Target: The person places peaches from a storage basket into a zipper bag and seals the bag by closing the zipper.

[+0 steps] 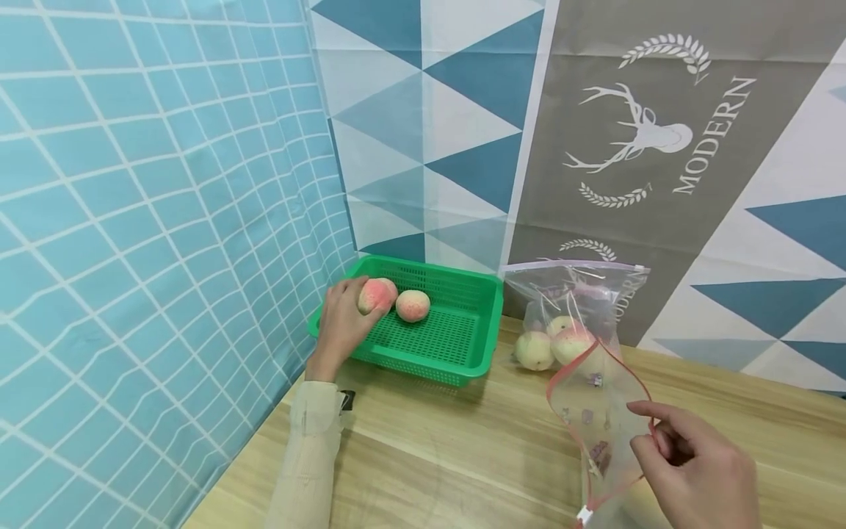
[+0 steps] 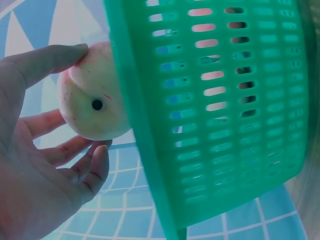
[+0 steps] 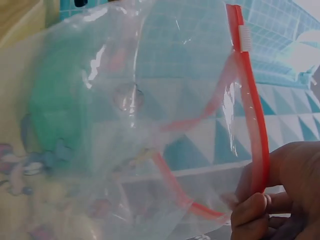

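Observation:
My left hand (image 1: 345,323) grips a pink and cream peach (image 1: 378,295) at the left end of a green plastic basket (image 1: 463,376). In the left wrist view the peach (image 2: 95,92) sits between thumb and fingers, beside the basket wall, its dark stem hole facing the camera. A second peach (image 1: 413,306) lies in the basket. With thumb and fingers, my right hand (image 1: 700,463) pinches the red rim of a clear zip bag (image 1: 615,419), whose mouth gapes. The right wrist view shows the red zip strip (image 3: 257,125) with its white slider.
Behind the zip bag, another clear bag (image 1: 581,294) with a pale lilac zip holds several peaches (image 1: 534,351). It stands by the patterned wall (image 1: 476,147). A blue tiled wall covering (image 1: 165,220) borders the wooden table (image 1: 423,448) on the left.

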A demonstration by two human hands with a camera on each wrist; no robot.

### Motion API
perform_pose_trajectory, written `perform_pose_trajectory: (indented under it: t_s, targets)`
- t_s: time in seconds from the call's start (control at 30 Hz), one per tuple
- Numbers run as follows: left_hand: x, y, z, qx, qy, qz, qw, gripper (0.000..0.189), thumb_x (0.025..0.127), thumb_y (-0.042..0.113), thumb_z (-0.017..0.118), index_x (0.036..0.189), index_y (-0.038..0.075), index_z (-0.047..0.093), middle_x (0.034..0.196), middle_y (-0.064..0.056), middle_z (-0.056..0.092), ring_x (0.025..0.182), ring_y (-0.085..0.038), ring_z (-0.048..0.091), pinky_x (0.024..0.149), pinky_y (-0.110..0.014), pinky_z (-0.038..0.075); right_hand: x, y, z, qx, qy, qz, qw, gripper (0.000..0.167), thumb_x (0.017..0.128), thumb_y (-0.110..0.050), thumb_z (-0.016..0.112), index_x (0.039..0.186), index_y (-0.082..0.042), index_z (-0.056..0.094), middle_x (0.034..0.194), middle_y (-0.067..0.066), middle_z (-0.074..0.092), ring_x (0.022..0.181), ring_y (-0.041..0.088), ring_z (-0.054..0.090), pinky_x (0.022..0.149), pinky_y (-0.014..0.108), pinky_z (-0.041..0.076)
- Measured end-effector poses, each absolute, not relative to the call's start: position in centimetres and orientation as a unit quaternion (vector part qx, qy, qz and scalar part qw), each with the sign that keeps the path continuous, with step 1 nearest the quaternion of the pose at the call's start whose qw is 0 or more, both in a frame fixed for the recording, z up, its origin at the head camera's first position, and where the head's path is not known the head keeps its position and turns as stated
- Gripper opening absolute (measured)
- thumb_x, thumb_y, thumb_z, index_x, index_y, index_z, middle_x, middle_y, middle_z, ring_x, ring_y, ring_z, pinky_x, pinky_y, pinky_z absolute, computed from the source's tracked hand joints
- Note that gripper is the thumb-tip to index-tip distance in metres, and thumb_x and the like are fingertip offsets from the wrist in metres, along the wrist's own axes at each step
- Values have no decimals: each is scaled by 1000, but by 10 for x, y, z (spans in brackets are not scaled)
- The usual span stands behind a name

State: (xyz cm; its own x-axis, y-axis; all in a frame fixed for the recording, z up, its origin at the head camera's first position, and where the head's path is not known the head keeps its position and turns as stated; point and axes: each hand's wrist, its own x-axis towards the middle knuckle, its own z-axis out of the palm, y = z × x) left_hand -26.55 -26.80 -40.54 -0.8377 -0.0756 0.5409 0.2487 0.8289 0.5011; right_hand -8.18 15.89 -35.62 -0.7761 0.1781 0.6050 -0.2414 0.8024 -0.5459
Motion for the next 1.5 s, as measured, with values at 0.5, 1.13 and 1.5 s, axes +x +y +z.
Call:
perform_pose_trajectory:
  t_s: [0.5,1.13,1.5]
  targets:
    - [-256,-258,-393,-61,-917,-278,281,63,87,35,78,138,4,56,129,-19,55,116,-37,47,91,-55,45,-79,162,-351,30,-883,293,365,30,71,9,62,87,-11,77,59,-10,40,51,-7,31,52,15,24]
    - [-249,-251,-383,-89,-916,-269,282,67,84,35,81,138,4,56,134,-19,54,119,-36,47,91,-54,46,-81,162,-351,31,-885,291,362,30,72,9,61,88,-12,77,59,-9,41,52,-7,34,51,14,26]
    - [-240,-239,-371,-111,-911,-271,291,66,82,30,83,137,5,57,134,-18,55,118,-36,49,91,-54,47,-82,163,-353,35,-886,294,356,30,73,9,62,88,-13,76,63,-8,44,56,-7,37,52,11,30]
